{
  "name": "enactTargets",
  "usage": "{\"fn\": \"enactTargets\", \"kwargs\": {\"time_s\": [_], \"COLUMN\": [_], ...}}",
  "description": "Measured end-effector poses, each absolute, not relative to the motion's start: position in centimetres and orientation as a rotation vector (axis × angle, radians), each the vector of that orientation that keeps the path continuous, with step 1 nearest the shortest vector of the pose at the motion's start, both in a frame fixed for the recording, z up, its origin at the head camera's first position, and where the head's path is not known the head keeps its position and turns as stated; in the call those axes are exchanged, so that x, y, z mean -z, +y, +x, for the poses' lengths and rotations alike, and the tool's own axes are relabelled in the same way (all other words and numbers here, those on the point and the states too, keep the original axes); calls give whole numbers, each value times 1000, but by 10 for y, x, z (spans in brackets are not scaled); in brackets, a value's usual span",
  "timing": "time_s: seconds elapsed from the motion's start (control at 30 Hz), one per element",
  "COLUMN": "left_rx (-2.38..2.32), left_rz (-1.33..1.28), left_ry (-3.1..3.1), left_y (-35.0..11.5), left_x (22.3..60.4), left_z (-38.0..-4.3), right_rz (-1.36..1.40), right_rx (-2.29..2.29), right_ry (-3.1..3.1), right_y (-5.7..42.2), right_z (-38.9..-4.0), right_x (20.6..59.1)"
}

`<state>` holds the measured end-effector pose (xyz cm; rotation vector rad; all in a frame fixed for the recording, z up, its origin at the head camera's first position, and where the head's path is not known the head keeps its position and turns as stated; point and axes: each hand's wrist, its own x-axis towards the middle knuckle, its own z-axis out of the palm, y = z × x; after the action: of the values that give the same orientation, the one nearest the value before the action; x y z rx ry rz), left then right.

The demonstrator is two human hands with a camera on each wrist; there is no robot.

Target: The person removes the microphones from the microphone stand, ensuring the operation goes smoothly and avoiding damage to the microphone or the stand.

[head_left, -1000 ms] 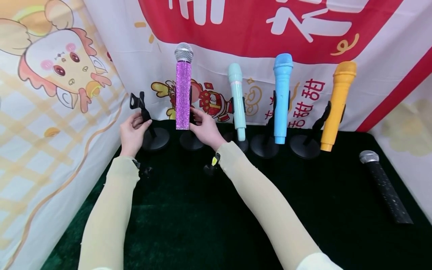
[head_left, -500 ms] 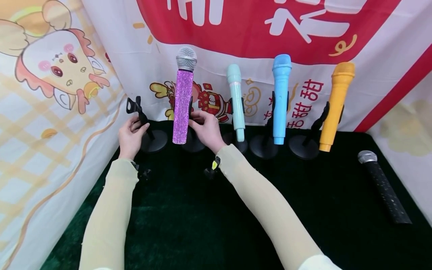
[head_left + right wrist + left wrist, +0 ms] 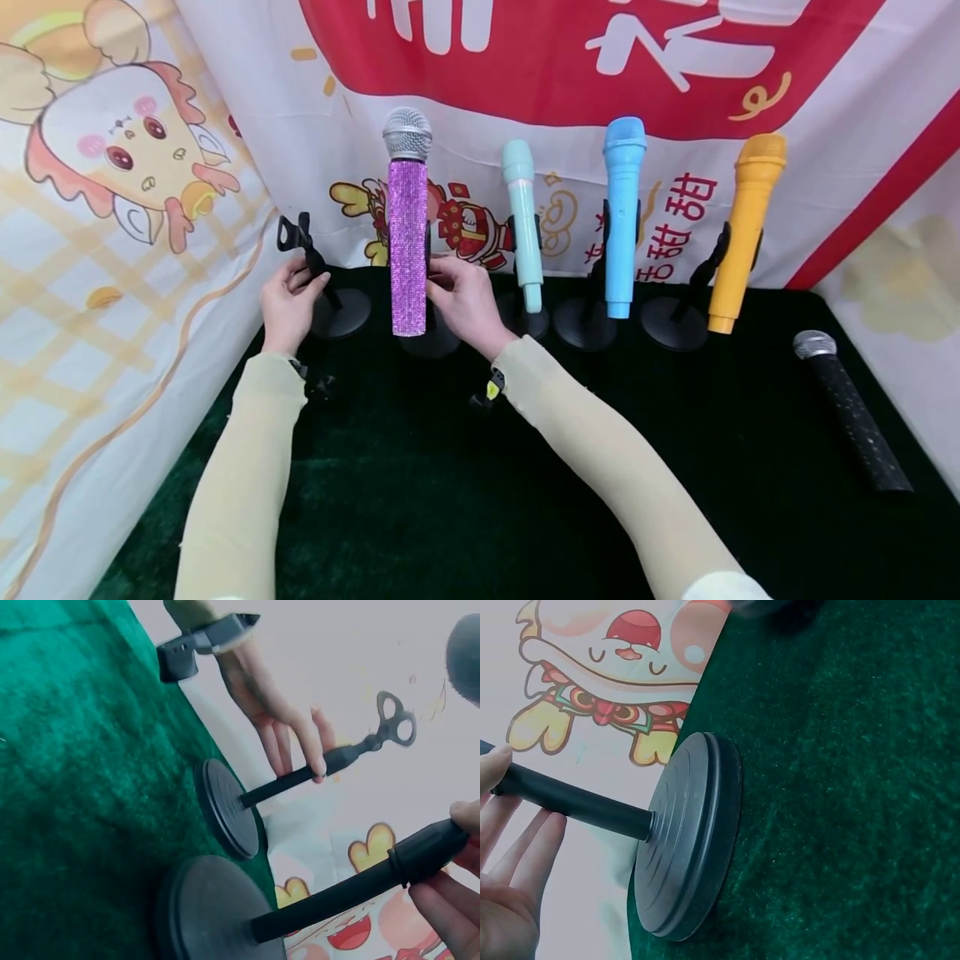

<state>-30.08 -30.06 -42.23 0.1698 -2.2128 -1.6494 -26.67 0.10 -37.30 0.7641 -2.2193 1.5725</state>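
My left hand (image 3: 287, 304) pinches the pole of a black microphone stand (image 3: 690, 832) whose clip holds nothing. That stand's round base is on the table in the left wrist view. Just to the right, a purple glittery microphone (image 3: 408, 242) with a silver mesh head leans in a second stand (image 3: 337, 900). The fingers of my right hand (image 3: 468, 304) grip this second stand's pole near its top, behind the microphone. Part of that grip is hidden in the head view, but the right wrist view shows thumb and fingers around the black collar.
A mint microphone (image 3: 527, 225), a blue microphone (image 3: 624, 225) and an orange microphone (image 3: 746, 233) stand in black stands to the right. A black microphone (image 3: 855, 412) lies at the right on the green cloth (image 3: 450, 500). Printed fabric (image 3: 555, 75) hangs behind.
The purple microphone and its stand have come nearer to me with my right hand, the microphone tilting along the way. The left hand's stand has shifted very slightly nearer.
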Motion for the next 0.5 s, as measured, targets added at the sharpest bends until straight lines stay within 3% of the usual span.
{"fn": "enactTargets", "kwargs": {"time_s": [0.5], "left_rx": [1560], "left_rz": [193], "left_ry": [-2224], "left_y": [-284], "left_x": [408], "left_z": [-281], "right_rz": [914], "right_rx": [-1530], "right_ry": [-2159], "right_y": [43], "right_z": [-217], "right_x": [373]}}
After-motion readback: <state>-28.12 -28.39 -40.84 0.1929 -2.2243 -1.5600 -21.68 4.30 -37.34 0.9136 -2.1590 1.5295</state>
